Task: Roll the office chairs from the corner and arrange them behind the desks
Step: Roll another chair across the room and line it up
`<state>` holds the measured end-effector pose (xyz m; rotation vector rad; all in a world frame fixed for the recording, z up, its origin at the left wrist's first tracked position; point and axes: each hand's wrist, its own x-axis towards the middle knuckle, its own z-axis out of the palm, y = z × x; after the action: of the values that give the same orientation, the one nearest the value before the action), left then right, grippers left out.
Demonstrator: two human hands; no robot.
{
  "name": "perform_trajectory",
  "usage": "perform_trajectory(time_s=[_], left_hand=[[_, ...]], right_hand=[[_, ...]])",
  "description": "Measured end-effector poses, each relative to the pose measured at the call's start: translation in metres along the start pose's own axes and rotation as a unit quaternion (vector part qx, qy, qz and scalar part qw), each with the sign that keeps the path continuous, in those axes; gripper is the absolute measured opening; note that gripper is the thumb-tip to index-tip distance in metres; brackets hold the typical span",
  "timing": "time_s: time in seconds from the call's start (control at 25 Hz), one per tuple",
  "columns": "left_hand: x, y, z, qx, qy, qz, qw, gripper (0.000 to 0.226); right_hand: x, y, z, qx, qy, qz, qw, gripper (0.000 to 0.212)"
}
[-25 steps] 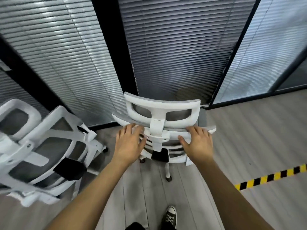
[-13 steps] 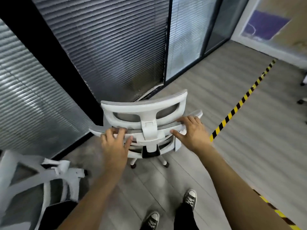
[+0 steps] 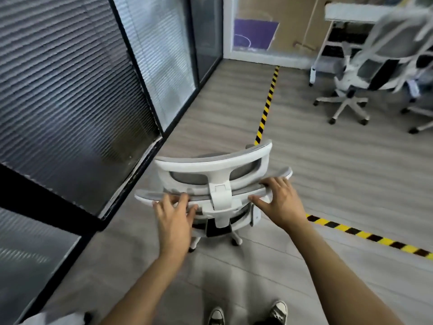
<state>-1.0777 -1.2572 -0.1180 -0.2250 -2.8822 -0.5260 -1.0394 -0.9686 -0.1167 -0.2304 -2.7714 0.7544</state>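
A white office chair (image 3: 210, 167) with grey mesh stands right in front of me, its back towards me. My left hand (image 3: 174, 218) grips the top rail of the backrest left of the centre post. On the rail's right side rests my right hand (image 3: 282, 204), fingers curled over it. Only two castors show under the seat. At the far right a white desk (image 3: 351, 12) stands against the wall, with a second white chair (image 3: 375, 64) beside it.
A glass partition with blinds (image 3: 70, 95) runs close along the left. Yellow-black tape (image 3: 266, 109) crosses the grey wood floor ahead and to the right. Another chair's base (image 3: 419, 127) shows at the right edge. Bottom left, a white edge (image 3: 51, 319) of a chair.
I have turned right with the chair, away from the corner. The chairs on the left have left the view; the desk and a chair beside it have appeared. Both hands keep their hold.
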Motion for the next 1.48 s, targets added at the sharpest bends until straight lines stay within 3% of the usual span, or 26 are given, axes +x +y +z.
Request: perform_trajectory(time_s=[0.32,0.56,0.72,1.28,1.48], left_hand=[[0.056,0.167,0.071,-0.065,-0.077,0.21,0.972,0.033],[0.073,0.356,0.135,-0.122,-0.154,0.324,0.925,0.035],[0.06,0.491,0.176,-0.164,-0.178,0.368,0.898,0.02],[0.001,0.967,0.344,-0.272,-0.223,0.485,0.8,0.021],[-0.018,1.154,0.4,-0.283,-0.261,0.513,0.767,0.024]], right_hand=[[-0.063,0.131,-0.085,-0.048,0.178,0.151,0.971,0.054],[-0.1,0.257,-0.165,-0.067,0.275,0.26,0.923,0.059],[-0.12,0.356,-0.231,-0.081,0.29,0.317,0.899,0.064],[-0.18,0.713,-0.466,-0.145,0.355,0.424,0.821,0.052],[-0.194,0.843,-0.56,-0.128,0.344,0.472,0.802,0.068]])
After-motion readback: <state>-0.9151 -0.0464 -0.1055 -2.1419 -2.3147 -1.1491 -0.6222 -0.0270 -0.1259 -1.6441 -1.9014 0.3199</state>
